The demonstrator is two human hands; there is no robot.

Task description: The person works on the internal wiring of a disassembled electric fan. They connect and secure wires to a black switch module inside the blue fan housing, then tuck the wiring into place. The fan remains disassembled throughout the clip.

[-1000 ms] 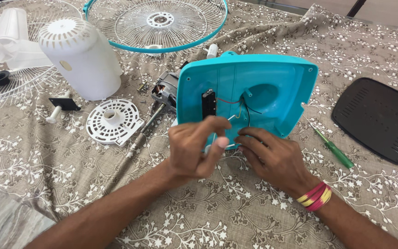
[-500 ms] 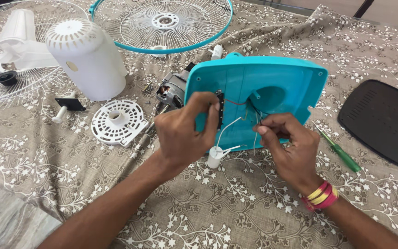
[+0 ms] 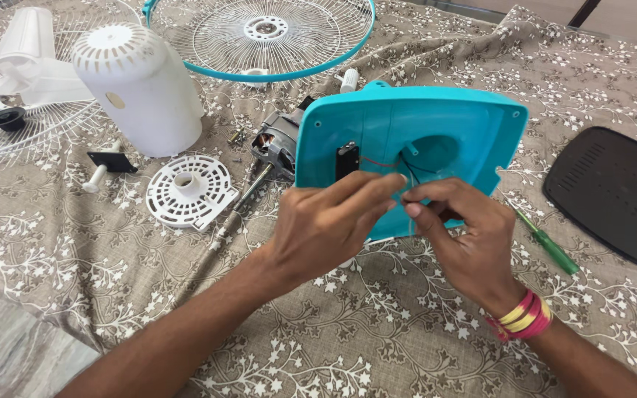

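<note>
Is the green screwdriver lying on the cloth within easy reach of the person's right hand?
Probably yes. The green screwdriver lies on the cloth just to the right of the right hand, with nothing between them, though the fingers are now pinching thin wires at the teal base.

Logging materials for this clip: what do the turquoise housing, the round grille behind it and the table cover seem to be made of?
Turquoise housing: looks like moulded plastic, smooth semi-gloss, with moulded screw bosses. Round grille: probably white-coated wire, thin radial spokes, inside a turquoise rim. Table cover: woven fabric, matt, creased, with a floral print. Both hands pinch thin wires at the housing.

Single head view, steeply down, close.
</note>
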